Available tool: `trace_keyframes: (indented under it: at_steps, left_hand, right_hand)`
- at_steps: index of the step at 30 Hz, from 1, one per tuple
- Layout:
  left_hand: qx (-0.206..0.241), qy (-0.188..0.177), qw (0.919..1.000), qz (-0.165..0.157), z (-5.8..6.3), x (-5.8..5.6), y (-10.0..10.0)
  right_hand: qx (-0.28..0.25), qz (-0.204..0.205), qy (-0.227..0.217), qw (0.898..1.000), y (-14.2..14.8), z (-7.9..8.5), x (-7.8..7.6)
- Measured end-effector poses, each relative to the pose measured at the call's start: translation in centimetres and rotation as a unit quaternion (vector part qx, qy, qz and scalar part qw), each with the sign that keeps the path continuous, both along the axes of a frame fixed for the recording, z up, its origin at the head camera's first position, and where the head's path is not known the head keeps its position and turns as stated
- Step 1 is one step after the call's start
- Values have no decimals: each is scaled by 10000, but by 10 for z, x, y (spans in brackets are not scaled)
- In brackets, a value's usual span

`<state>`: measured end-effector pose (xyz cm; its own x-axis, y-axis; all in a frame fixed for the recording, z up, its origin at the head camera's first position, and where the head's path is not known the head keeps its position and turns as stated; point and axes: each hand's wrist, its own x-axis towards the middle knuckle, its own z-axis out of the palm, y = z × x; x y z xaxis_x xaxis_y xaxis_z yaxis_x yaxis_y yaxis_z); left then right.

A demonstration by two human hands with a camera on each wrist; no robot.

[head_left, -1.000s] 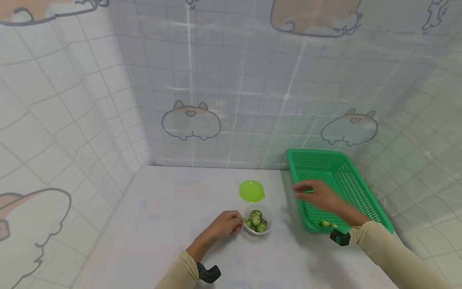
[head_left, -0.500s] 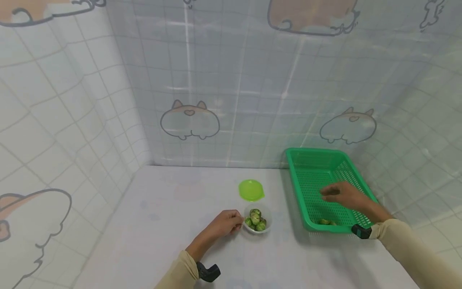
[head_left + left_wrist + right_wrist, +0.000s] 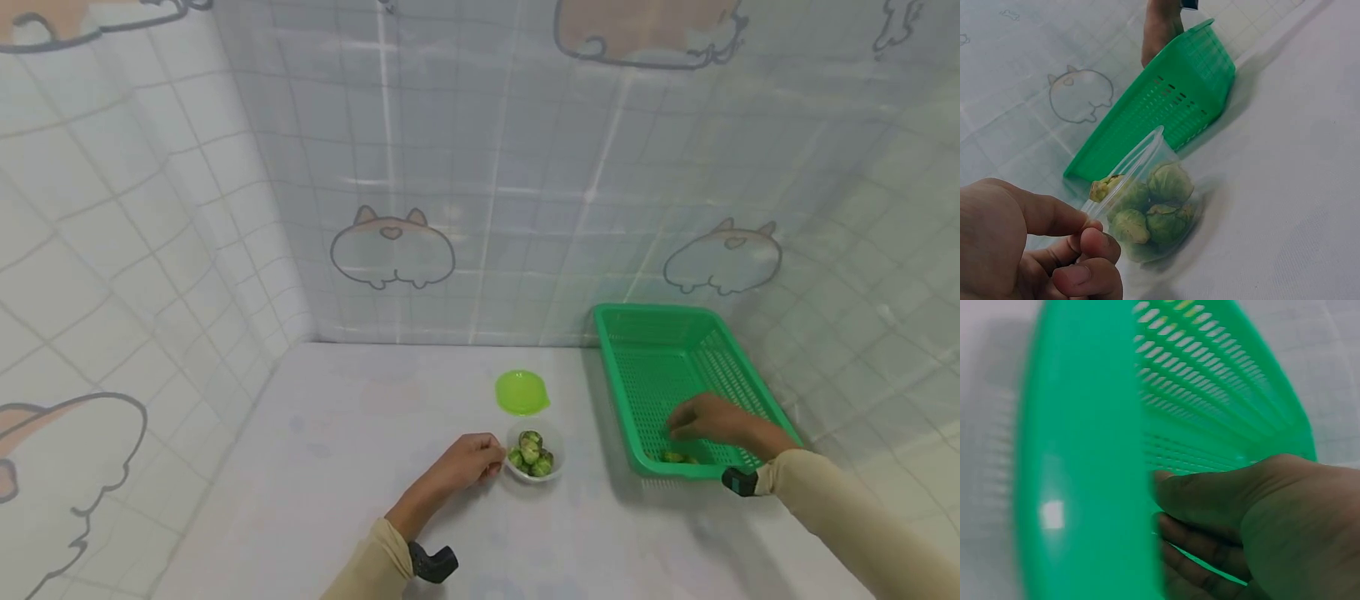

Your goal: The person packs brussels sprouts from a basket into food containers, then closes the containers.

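Observation:
My left hand (image 3: 467, 462) pinches the rim of a clear plastic bowl (image 3: 552, 435) between thumb and fingers. Several Brussels sprouts (image 3: 1169, 181) are piled inside it, and the bowl stands on the table. Over at the right, my right hand (image 3: 708, 418) reaches down into a green plastic basket (image 3: 613, 387), fingers bent loosely downward. Just below its fingertips lie a few more Brussels sprouts (image 3: 673, 457) at the basket's near end. The right wrist view shows thumb and fingers apart, their tips hidden behind the basket's rim (image 3: 1091, 456).
A light green round lid (image 3: 522, 392) with a small tab lies flat behind the bowl. The white-covered table (image 3: 360, 417) meets sheeted walls with cartoon prints at the back and both sides. The basket stands close to the right wall.
My right hand has moved right and then down into the basket, toward the sprouts there. The left hand stays at the bowl's rim.

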<state>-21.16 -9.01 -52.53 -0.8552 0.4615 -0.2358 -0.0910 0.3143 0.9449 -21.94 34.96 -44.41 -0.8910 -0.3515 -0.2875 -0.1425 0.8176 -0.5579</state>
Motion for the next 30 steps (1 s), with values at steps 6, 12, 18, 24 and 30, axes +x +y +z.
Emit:
trace_keyframes:
  at_steps: [6,12,18,24,30]
  left_hand:
    - [-58,60,10000,-12,0,-2,0]
    - [-83,43,10000,6,1,-2,0]
    - [-47,-35,10000,3,1,-2,1]
    - [-67,18,10000,7,1,-1,1]
    - [-87,43,10000,-1,2,-1,1]
  right_hand:
    - [-107,134,-320,9993,-6,-6,1]
    - [-271,155,-564,9979,-8,-10,2]
    - [-194,262,-595,9977,-12,-16,3]
    - [206,275,-315,9989,-15,-13,5]
    - [355,425,-189,9983,-17,-12,8]
